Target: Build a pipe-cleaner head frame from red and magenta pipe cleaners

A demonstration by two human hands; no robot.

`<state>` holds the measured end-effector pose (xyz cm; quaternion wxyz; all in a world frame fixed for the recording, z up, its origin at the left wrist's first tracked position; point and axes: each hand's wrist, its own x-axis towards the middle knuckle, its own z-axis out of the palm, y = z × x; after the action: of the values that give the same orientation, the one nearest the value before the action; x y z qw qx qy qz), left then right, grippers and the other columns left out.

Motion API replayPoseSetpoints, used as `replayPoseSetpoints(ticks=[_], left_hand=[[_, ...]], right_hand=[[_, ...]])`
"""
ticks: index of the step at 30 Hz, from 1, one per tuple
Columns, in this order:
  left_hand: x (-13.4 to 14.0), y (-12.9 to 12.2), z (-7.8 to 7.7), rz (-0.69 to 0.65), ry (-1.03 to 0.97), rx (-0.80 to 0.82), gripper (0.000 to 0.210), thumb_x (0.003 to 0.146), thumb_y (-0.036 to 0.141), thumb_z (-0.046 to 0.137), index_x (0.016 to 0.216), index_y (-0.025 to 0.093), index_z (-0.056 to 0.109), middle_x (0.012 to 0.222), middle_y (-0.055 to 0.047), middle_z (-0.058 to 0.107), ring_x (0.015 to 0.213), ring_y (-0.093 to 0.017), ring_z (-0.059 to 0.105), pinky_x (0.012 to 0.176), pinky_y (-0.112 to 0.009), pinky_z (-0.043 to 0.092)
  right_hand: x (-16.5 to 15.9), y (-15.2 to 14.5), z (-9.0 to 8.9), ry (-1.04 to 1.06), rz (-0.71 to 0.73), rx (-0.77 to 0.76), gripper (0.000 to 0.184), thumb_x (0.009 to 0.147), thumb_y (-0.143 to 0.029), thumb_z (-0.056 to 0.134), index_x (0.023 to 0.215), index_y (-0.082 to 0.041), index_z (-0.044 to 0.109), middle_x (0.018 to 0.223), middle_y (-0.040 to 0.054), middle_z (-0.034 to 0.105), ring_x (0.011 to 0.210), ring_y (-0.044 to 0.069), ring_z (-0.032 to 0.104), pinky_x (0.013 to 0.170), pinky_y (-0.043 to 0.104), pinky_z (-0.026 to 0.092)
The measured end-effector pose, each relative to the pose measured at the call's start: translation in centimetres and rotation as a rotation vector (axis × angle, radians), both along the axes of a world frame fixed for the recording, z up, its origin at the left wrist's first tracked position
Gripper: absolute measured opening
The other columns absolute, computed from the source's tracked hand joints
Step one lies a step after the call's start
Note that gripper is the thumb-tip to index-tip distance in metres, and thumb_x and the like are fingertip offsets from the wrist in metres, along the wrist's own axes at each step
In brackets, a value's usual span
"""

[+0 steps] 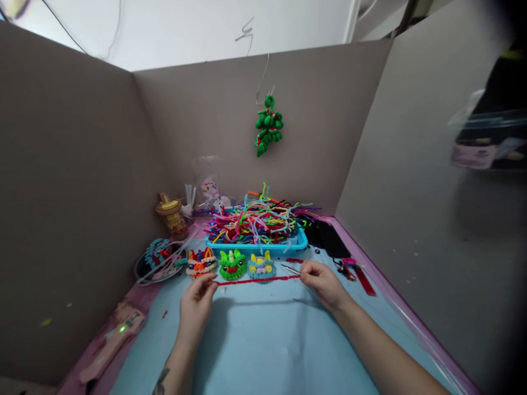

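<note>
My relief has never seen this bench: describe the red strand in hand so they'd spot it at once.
Find the bright blue tray heaped with fuzzy strands. On its near side sit three small figures in a row, and nearer still is the red strand, nearly straight. Unlike those tangled ones, it spans from the left hand to the right hand.

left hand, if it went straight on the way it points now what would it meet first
Most likely the orange-and-cream fuzzy figure, just past the left hand; depth is unclear, so the fingers might pass above it.
</note>
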<state>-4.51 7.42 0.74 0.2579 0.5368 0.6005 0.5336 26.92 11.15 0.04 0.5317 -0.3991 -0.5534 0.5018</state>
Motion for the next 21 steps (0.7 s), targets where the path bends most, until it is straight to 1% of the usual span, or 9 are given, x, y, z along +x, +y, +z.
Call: replayPoseSetpoints(ticks=[3,6,10,14,18,21], left_hand=[[-0.1,0.1,0.0,0.005,-0.011,-0.025,0.03,0.066,0.039,0.063,0.083,0.015,0.067,0.079,-0.008,0.069,0.073,-0.021,0.062,0.068,-0.03,0.048],[0.2,-0.2,0.3,-0.034,-0.041,-0.097,0.032,0.065,0.042,0.063,0.082,0.015,0.067,0.079,-0.008,0.069,0.075,-0.022,0.063,0.07,-0.031,0.049],[1.1,-0.8,0.6,-0.096,-0.071,-0.145,0.035,0.07,0.045,0.059,0.088,0.016,0.066,0.079,-0.006,0.068,0.073,-0.021,0.064,0.069,-0.031,0.05],[1.5,-1.2,0.8,-0.144,-0.027,-0.164,0.033,0.072,0.047,0.058,0.083,0.016,0.067,0.075,-0.005,0.067,0.073,-0.02,0.063,0.069,-0.03,0.049],[1.3,-1.4,1.5,-0.094,-0.122,-0.167,0.038,0.067,0.05,0.063,0.084,0.016,0.067,0.074,-0.005,0.067,0.07,-0.02,0.063,0.066,-0.03,0.051],[1.6,-0.5,2.6,-0.039,-0.221,-0.151,0.041,0.064,0.049,0.067,0.087,0.015,0.065,0.073,-0.004,0.068,0.068,-0.019,0.064,0.064,-0.03,0.052]], right_hand=[[0.1,0.1,-0.2,-0.063,-0.004,0.0,0.029,0.065,-0.037,0.07,0.054,-0.016,0.052,0.056,-0.0023,0.047,0.056,0.011,0.04,0.055,0.024,0.031],[0.2,0.1,0.0,-0.12,-0.041,-0.014,0.029,0.067,-0.039,0.069,0.058,-0.017,0.053,0.057,-0.0025,0.047,0.056,0.011,0.041,0.055,0.024,0.031],[0.1,0.1,0.9,-0.183,-0.07,-0.015,0.028,0.07,-0.042,0.065,0.065,-0.017,0.054,0.06,-0.0024,0.048,0.057,0.011,0.042,0.056,0.024,0.033],[-0.2,0.6,2.1,-0.262,-0.066,0.029,0.027,0.074,-0.043,0.06,0.068,-0.017,0.055,0.063,-0.0017,0.05,0.06,0.012,0.044,0.057,0.024,0.034],[-0.6,2.1,3.4,-0.311,-0.14,0.073,0.028,0.074,-0.044,0.058,0.066,-0.017,0.056,0.062,-0.0013,0.05,0.059,0.013,0.045,0.056,0.025,0.035],[-1.2,3.8,4.4,-0.32,-0.187,0.09,0.028,0.074,-0.045,0.058,0.067,-0.018,0.056,0.06,-0.0014,0.05,0.057,0.013,0.044,0.053,0.024,0.034]])
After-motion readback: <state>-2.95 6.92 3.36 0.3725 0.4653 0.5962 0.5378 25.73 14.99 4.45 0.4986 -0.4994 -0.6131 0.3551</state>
